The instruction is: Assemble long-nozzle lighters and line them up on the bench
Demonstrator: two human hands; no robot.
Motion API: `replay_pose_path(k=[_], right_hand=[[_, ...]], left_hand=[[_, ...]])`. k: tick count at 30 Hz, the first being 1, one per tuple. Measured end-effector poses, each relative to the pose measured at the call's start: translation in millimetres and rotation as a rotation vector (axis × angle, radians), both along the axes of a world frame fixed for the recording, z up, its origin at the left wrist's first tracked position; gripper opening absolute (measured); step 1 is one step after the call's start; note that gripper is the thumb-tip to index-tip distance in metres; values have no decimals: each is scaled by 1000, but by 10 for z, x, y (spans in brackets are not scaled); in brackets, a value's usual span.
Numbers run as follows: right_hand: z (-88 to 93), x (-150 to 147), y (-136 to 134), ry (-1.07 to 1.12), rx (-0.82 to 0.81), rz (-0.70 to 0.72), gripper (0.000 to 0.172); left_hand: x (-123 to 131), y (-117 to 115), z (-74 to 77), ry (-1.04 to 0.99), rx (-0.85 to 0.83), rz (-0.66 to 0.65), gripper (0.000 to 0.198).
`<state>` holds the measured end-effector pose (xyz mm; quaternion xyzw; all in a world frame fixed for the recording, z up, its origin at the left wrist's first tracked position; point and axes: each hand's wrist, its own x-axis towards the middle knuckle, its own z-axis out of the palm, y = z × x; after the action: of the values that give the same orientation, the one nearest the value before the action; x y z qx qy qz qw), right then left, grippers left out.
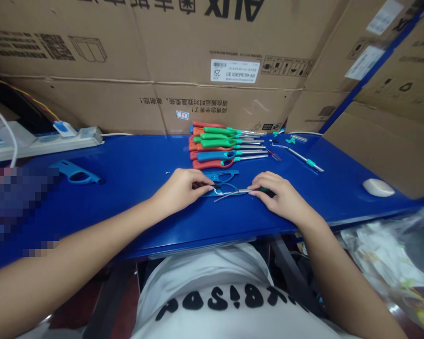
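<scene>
A metal tube with white wires trailing from one end lies between the two hands, over a blue casing piece. The right hand has thumb and fingertips closed on the tube, a dark green object tucked in its curled fingers. The left hand pinches a small black part near the wires. Just beyond lies another blue casing piece; behind it, colourful lighters are stacked on the blue table.
</scene>
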<state>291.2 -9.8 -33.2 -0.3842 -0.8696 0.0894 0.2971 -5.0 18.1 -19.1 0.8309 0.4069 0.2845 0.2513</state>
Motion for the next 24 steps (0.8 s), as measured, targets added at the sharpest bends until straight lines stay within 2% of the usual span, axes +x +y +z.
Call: replay_pose_path(k=[4, 11, 16, 24], right_hand=[[0, -8, -4, 24, -30, -19, 8], [13, 20, -24, 99, -227, -88, 7], [13, -7, -33, 99, -196, -106, 16], [1, -8, -27, 151, -175, -91, 14]], left_hand=[[3, 4, -11, -7, 2, 2, 14], [10, 7, -30, -16, 19, -4, 14], [11, 7, -30, -16, 38, -8, 14], [12, 1, -25, -19, 30, -5, 14]])
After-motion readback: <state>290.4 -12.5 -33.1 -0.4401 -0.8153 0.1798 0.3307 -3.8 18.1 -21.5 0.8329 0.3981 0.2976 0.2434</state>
